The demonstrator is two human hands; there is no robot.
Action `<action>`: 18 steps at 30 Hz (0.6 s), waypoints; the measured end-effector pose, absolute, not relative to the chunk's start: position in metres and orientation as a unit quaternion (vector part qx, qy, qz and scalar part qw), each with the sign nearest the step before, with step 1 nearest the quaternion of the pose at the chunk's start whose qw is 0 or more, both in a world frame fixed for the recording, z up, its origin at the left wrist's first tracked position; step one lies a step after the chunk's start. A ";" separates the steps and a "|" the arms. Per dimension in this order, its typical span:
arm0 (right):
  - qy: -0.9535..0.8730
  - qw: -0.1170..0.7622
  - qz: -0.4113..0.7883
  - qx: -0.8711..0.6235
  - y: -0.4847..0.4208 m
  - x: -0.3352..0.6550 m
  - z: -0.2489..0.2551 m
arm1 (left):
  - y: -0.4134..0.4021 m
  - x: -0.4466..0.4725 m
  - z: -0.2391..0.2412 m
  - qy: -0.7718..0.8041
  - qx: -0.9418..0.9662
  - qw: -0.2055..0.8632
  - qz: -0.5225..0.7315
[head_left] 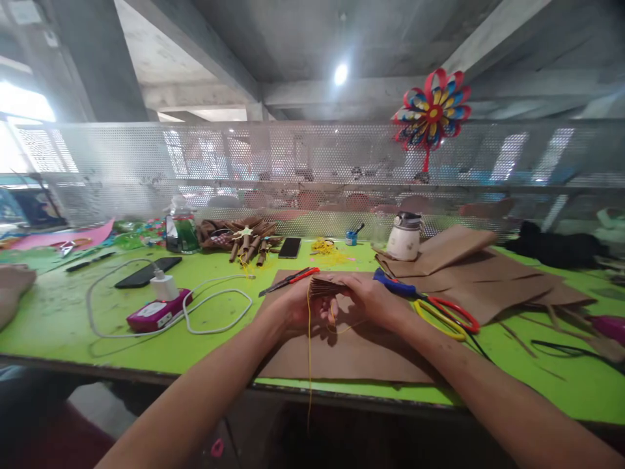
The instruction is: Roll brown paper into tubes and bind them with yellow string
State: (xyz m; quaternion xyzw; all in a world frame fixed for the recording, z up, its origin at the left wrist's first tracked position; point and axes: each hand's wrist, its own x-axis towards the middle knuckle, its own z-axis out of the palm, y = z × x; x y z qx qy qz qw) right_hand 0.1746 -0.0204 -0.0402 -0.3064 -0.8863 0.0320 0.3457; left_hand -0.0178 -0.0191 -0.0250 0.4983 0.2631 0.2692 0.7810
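Observation:
A small stack of folded brown paper [326, 286] is held between my two hands, above a flat brown paper sheet [351, 361] on the green table. My left hand [299, 306] closes around its left side, and my right hand [366, 293] grips it from the right. A yellow string [309, 352] hangs from the paper's left end past the table edge. More of the string loops near my fingertips, which partly hide each other. Just behind my left hand lies a red and black cutter knife [290, 280]. Scissors [442, 319] with red and yellow handles lie beside my right forearm.
At left, a purple power strip [155, 314] carries a white charger and cable near a dark phone [149, 272]. Rolled brown paper pieces [249, 247], another phone [290, 248] and a white jug [404, 238] stand farther back. Folded brown paper [469, 273] fills the right. Another person's hand [14, 286] rests far left.

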 end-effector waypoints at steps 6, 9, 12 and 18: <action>-0.847 0.387 0.138 -0.337 -0.022 0.175 -0.037 | -0.011 -0.021 -0.032 0.274 0.525 0.733 0.334; -0.830 0.389 0.189 -0.353 -0.023 0.174 -0.038 | -0.011 -0.019 -0.032 0.315 0.538 0.665 0.411; -0.818 0.379 0.246 -0.357 -0.023 0.173 -0.038 | -0.015 -0.016 -0.029 0.300 0.573 0.612 0.455; -0.806 0.376 0.297 -0.348 -0.020 0.173 -0.036 | -0.021 -0.014 -0.022 0.239 0.642 0.552 0.475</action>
